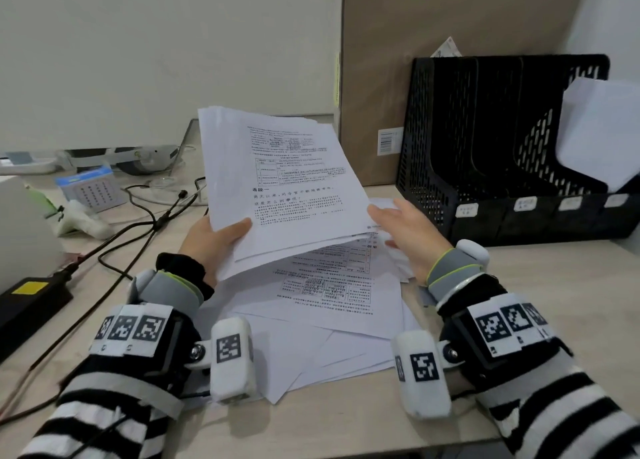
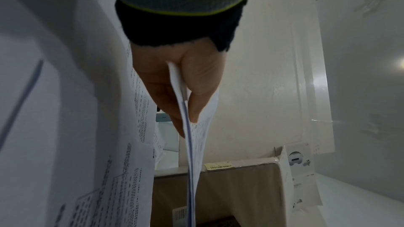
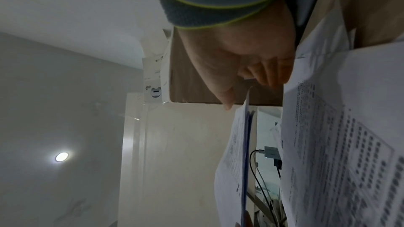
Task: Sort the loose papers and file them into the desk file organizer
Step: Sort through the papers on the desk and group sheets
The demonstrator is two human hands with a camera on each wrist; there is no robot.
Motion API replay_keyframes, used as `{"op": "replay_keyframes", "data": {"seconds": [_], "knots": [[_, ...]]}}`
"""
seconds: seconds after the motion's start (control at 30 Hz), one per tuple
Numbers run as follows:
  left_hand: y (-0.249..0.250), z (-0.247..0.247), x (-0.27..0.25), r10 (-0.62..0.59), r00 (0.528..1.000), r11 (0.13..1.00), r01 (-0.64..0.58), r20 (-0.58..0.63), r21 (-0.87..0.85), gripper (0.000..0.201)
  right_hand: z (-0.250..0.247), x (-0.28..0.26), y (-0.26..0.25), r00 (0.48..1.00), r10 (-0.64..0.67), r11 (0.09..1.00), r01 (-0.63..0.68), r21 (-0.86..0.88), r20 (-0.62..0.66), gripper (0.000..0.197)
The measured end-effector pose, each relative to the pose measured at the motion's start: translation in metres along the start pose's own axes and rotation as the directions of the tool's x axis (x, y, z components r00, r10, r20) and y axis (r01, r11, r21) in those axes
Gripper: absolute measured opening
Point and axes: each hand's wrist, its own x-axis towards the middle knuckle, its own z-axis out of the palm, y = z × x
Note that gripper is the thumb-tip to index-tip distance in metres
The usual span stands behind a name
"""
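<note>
My left hand point(image 1: 214, 237) pinches the lower left corner of a lifted stack of printed papers point(image 1: 284, 181), thumb on top; the left wrist view shows the same left hand point(image 2: 186, 106) gripping the stack's edge point(image 2: 190, 153). My right hand point(image 1: 401, 226) is at the stack's lower right corner with fingers loosely spread, thumb against the edge; in the right wrist view the stack's corner point(image 3: 238, 153) lies between thumb and fingers of that hand point(image 3: 247, 78) without a firm grip. More loose sheets point(image 1: 329, 299) lie spread on the desk below. The black mesh file organizer point(image 1: 485, 154) stands at the right, a white sheet point(image 1: 602, 136) in its rightmost slot.
A tall cardboard box point(image 1: 433, 60) stands behind the organizer. Cables point(image 1: 145, 223), a black power adapter point(image 1: 31, 296), a small blue calendar point(image 1: 91, 190) and a white box point(image 1: 20, 223) crowd the left side of the desk.
</note>
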Motion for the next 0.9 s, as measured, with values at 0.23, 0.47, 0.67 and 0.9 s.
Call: {"op": "replay_keyframes", "data": {"seconds": [0.23,0.47,0.67,0.9], "knots": [[-0.004,-0.004,0.002,-0.074,0.993,0.997,0.073,0.096,0.021,0.031,0.014,-0.006,-0.005,0.989,-0.030,0.999,0.024,0.040,0.143,0.043],[-0.012,-0.019,0.020,-0.074,0.979,0.996,0.081,-0.188,0.032,0.036,-0.009,0.002,0.007,0.984,0.112,0.971,-0.138,-0.195,-0.137,0.054],[-0.021,-0.022,0.025,-0.226,0.965,0.969,0.237,-0.131,0.073,0.035,-0.008,0.009,0.010,0.985,0.086,0.965,-0.120,-0.233,-0.149,0.058],[-0.020,-0.017,0.022,-0.261,0.961,0.960,0.268,-0.089,0.080,0.030,-0.012,0.013,0.013,0.971,-0.015,0.973,-0.042,-0.229,-0.238,0.043]]}}
